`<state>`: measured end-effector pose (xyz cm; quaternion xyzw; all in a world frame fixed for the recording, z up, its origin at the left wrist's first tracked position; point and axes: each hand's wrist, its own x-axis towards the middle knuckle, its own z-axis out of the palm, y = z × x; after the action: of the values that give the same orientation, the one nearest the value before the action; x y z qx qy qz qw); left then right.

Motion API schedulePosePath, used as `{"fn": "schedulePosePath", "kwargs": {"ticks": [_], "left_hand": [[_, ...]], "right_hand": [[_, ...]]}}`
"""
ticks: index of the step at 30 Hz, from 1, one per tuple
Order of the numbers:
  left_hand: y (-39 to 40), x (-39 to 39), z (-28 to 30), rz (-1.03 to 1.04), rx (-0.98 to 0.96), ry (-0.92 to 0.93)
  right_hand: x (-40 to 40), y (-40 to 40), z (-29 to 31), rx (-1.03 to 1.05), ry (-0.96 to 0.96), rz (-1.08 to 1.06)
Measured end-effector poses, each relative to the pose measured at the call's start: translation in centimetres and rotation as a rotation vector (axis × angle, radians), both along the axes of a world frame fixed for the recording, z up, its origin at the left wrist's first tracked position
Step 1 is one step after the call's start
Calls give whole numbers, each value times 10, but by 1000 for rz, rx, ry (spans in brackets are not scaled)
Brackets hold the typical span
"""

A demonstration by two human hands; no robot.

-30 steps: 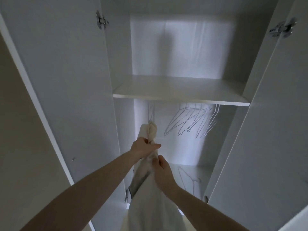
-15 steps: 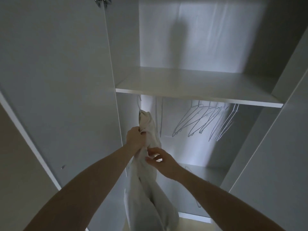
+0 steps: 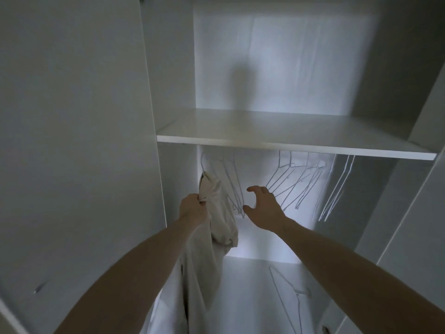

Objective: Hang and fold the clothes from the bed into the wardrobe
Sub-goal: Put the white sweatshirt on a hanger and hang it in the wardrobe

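Observation:
A cream garment hangs at the left end of the white wardrobe's lower section, on a thin wire hanger whose hook rises toward the shelf. My left hand grips the garment near its top. My right hand is free of the cloth, fingers spread and relaxed, just right of two bare hangers beside the garment. The garment's lower part drops out of view between my forearms.
Several empty wire hangers hang under the shelf to the right. One more hanger lies on the wardrobe floor. The left door stands open beside my left arm; the right door is open too.
My right hand has let go of the garment and moved up and right toward the empty hangers. The left hand kept its grip while the garment rose toward the shelf.

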<state>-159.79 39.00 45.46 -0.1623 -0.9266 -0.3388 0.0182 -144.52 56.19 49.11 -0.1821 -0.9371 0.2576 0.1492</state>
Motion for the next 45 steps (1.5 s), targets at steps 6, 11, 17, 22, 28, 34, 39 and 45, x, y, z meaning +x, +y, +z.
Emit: {"fn": "schedulePosePath", "kwargs": {"ticks": [6,11,17,22,28,34,39,45], "left_hand": [[30,-40,-9,35,-6,-17],[54,-78,2,88,-69,25],[84,-115,9,102,12,2],[96,-144,7,139,20,47],[113,-180,0,128,-82,52],[123,-193,-28,119,-151,49],[117,-193,-33,58,-128,34],[94,-191,-33,-18,-42,-101]], "right_hand": [[-33,23,-5,68,5,27],[-70,42,-8,107,12,25],[-103,63,-9,94,6,-2],[-109,71,-31,83,7,6],[-101,84,-59,91,23,23],[-83,101,-81,95,4,15],[-71,110,-92,29,-61,-37],[-70,103,-91,-52,-116,-38]]}}
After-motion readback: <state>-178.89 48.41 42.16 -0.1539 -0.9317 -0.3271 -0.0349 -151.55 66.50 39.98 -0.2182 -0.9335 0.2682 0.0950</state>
